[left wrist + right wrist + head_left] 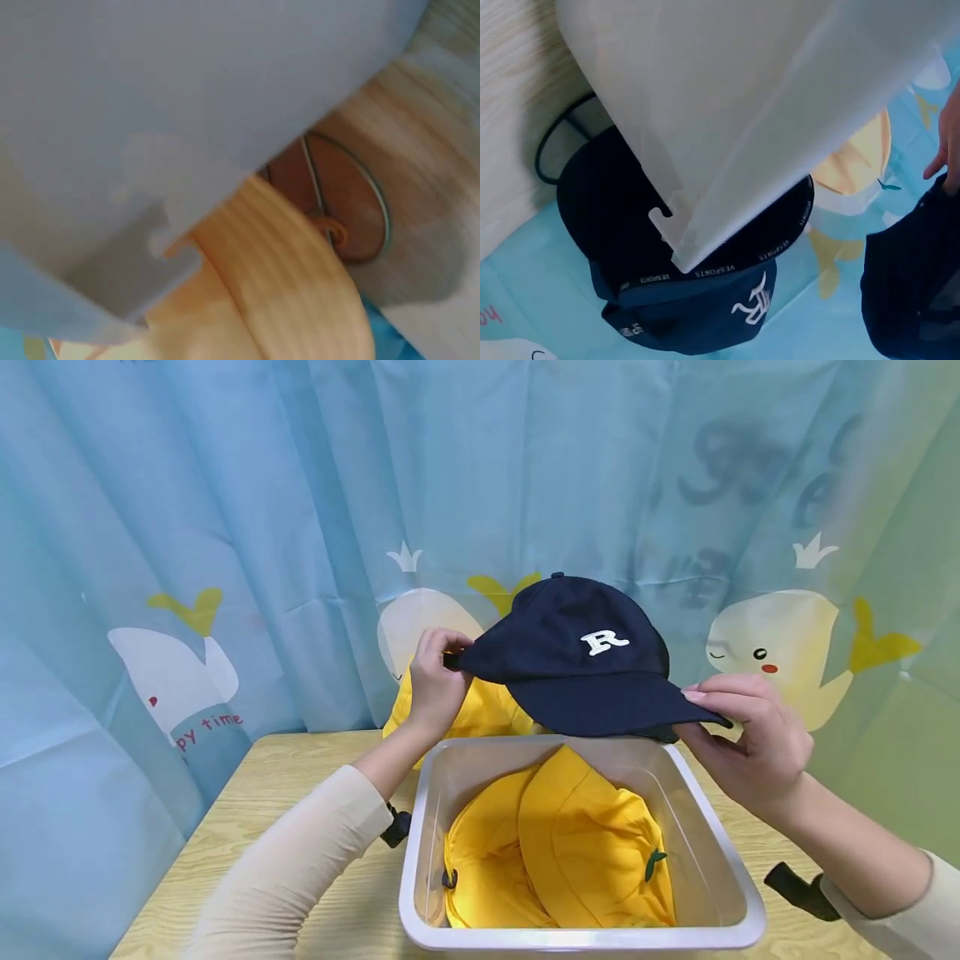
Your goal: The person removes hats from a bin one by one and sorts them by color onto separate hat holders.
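Note:
In the head view a navy baseball cap (558, 627) with a white letter R is held up above the far rim of a pale plastic bin (585, 938). My left hand (435, 685) grips the cap at its left edge. The right side of the brim is pinched between the thumb and fingers of my right hand (757, 739). Inside the bin lie yellow hats (600, 835), one with a small green leaf tag (655, 863). At the right edge of the right wrist view, a hand (952, 146) holds a dark cap (904, 292).
Behind the bin, partly hidden, sits another yellow hat (491, 706). A second dark cap (697, 311) with a white emblem shows behind the bin in the right wrist view. Everything stands on a wood-grain table (330, 893), with a blue whale-patterned curtain (300, 527) behind.

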`<state>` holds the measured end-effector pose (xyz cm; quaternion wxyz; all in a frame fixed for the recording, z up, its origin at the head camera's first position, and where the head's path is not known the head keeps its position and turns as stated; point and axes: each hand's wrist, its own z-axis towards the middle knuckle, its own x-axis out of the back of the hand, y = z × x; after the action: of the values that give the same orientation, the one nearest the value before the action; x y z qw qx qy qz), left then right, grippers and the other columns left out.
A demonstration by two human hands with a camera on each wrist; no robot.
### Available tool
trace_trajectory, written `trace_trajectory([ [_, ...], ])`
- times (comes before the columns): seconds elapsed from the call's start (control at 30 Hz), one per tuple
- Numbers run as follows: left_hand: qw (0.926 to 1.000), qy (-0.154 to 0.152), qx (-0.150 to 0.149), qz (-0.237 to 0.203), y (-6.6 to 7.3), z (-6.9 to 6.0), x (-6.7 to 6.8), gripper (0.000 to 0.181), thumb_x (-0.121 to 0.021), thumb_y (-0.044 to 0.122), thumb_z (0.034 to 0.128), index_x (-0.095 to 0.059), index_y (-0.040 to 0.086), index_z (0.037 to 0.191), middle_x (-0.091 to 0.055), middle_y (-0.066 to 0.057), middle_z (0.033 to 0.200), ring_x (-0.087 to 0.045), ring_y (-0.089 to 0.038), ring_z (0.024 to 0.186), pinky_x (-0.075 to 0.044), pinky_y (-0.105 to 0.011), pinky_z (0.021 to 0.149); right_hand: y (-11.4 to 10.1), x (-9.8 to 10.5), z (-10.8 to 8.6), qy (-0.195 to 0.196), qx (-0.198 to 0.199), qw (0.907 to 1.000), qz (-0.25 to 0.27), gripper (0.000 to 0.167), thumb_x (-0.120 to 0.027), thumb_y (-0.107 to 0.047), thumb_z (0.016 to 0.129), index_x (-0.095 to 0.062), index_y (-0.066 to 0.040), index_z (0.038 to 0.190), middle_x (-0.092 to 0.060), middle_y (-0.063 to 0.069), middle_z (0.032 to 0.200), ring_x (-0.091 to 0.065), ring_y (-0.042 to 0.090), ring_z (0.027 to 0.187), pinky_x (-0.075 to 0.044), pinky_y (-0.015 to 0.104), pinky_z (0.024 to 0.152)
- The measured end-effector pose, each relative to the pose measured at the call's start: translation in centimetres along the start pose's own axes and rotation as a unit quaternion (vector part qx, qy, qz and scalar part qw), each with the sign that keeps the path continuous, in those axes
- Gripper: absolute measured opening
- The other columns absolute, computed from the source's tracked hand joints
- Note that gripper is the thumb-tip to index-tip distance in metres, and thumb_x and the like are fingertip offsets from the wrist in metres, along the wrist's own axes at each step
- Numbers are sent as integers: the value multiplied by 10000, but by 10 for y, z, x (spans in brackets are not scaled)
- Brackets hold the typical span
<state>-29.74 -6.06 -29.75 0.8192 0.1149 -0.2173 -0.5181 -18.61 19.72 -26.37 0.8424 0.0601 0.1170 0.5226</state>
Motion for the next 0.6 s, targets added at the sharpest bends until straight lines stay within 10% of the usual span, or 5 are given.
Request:
trace_trajectory([
  [0.1, 9997, 122, 66, 188, -2, 3, 0, 133, -697, -37, 799, -602, -27, 891, -543, -154, 881, -569, -264, 781, -531, -301, 714, 3, -2, 2, 65, -59, 9997, -212, 331, -695, -191, 863, -543, 65, 717, -541, 204, 674, -481, 311, 591, -459, 117, 821],
  [0.33, 9968, -729, -48, 323, 12, 5, -1, 380, -734, 61, 802, -553, -16, 1128, -568, -153, 1081, -579, -270, 948, -527, -346, 814, 15, -4, 4, -56, -113, 9994, -313, 372, -684, -235, 872, -548, 80, 728, -535, 237, 675, -452, 372, 590, -454, 123, 847],
  [0.47, 9913, -651, -1088, 341, 31, 11, -3, 548, -784, 95, 756, -503, -26, 1211, -546, -176, 1160, -526, -290, 1042, -480, -364, 883, 23, -6, 3, -279, 52, 9986, -442, 350, -666, -233, 887, -556, 70, 749, -541, 228, 693, -449, 381, 588, -434, 101, 868],
  [0.6, 9660, -356, -2553, 204, 52, 24, -4, 434, -770, 75, 759, -576, -15, 1136, -586, -172, 1098, -558, -287, 1006, -489, -323, 882, 32, -8, 5, -423, 95, 9966, -694, 337, -654, -243, 895, -558, 54, 765, -557, 222, 714, -480, 381, 612, -446, 110, 817],
])
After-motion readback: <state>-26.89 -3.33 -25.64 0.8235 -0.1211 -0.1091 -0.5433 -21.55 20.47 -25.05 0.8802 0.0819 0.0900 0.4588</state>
